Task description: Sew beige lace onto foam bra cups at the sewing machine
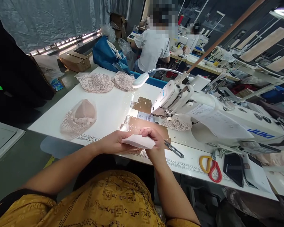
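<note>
Both hands hold a pale, folded fabric piece [139, 141] at the front edge of the table, below the sewing machine's needle area; its exact kind is not clear. My left hand [119, 142] pinches its left end. My right hand [153, 140] grips its right end, fingers curled over the top. Beyond them stands a white sewing machine [175, 97] with brown tape [151, 123] around its bed. A beige lace cup [81, 115] lies to the left, and lace pieces [97, 82] lie at the far edge. More lace [177, 124] sits beside the needle.
Thread snips [174, 148] lie right of my right hand. Farther right are scissors [210, 167] with yellow and red handles and a dark phone [233, 169]. A lamp [141, 80] hangs over the table. A blue bag [110, 55] and a seated co-worker [151, 47] are behind.
</note>
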Available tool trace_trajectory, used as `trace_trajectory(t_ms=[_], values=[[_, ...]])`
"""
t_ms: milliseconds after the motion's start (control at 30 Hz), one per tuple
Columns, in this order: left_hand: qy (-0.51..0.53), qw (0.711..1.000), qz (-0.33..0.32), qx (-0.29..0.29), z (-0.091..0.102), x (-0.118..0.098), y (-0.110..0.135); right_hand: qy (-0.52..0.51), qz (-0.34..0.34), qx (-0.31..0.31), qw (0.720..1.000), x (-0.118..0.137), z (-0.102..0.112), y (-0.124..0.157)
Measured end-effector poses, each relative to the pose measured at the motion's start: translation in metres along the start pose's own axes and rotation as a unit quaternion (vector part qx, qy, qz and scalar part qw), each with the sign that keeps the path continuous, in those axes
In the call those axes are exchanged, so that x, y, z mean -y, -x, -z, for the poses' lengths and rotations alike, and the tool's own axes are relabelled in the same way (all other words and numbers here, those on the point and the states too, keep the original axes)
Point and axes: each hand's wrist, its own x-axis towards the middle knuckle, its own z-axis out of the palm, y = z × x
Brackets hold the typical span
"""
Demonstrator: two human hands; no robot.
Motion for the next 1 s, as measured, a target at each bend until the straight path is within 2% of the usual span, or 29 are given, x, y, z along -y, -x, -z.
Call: trace_trajectory(t_ms=[67, 100, 233, 267, 300, 333, 367, 433, 467, 500, 567, 667, 733, 800, 867, 933, 1000], values=[[-0.025, 0.999, 0.015, 0.028, -0.001, 0.003, 0.003, -0.025, 0.024, -0.028, 0.999, 0.004, 0.006, 0.002], [-0.049, 0.999, 0.021, 0.006, -0.001, 0.005, 0.005, -0.022, 0.044, -0.051, 0.998, 0.007, 0.01, 0.003], [-0.149, 0.97, 0.059, -0.183, -0.002, 0.012, 0.016, 0.067, 0.131, -0.196, 0.97, 0.018, 0.029, 0.009], [-0.13, 0.97, 0.074, -0.19, -0.003, 0.012, 0.02, 0.102, 0.131, -0.227, 0.96, 0.019, 0.033, 0.011], [-0.082, 0.979, 0.085, -0.164, -0.003, 0.011, 0.023, 0.139, 0.112, -0.239, 0.955, 0.019, 0.036, 0.014], [-0.016, 0.99, 0.087, -0.113, -0.004, 0.008, 0.026, 0.174, 0.077, -0.223, 0.956, 0.018, 0.039, 0.016], [0.05, 0.995, 0.077, -0.046, -0.006, 0.004, 0.029, 0.196, 0.03, -0.178, 0.964, 0.016, 0.04, 0.019], [0.122, 0.99, 0.023, 0.062, -0.01, -0.008, 0.033, 0.168, -0.076, -0.028, 0.983, 0.01, 0.038, 0.025], [0.117, 0.99, -0.01, 0.082, -0.012, -0.014, 0.033, 0.117, -0.116, 0.048, 0.985, 0.007, 0.035, 0.028], [0.093, 0.992, -0.041, 0.078, -0.013, -0.019, 0.033, 0.057, -0.145, 0.111, 0.982, 0.003, 0.031, 0.031], [0.013, 0.997, -0.08, 0.017, -0.016, -0.022, 0.029, -0.055, -0.179, 0.178, 0.966, -0.003, 0.024, 0.037], [-0.067, 0.991, -0.075, -0.084, -0.015, -0.013, 0.018, -0.161, -0.216, 0.21, 0.94, -0.007, 0.017, 0.045], [-0.027, 0.996, -0.03, -0.079, -0.013, -0.003, 0.011, -0.203, -0.23, 0.223, 0.925, -0.008, 0.015, 0.048], [0.079, 0.996, 0.032, -0.017, -0.01, 0.003, 0.007, -0.215, -0.226, 0.199, 0.929, -0.009, 0.016, 0.05], [0.192, 0.977, 0.085, 0.037, -0.008, 0.006, 0.008, -0.206, -0.218, 0.121, 0.946, -0.012, 0.018, 0.052], [0.26, 0.957, 0.12, 0.048, -0.008, 0.007, 0.011, -0.186, -0.212, 0.03, 0.959, -0.016, 0.021, 0.053], [0.277, 0.951, 0.136, 0.029, -0.009, 0.009, 0.014, -0.156, -0.198, -0.039, 0.967, -0.022, 0.024, 0.053]])
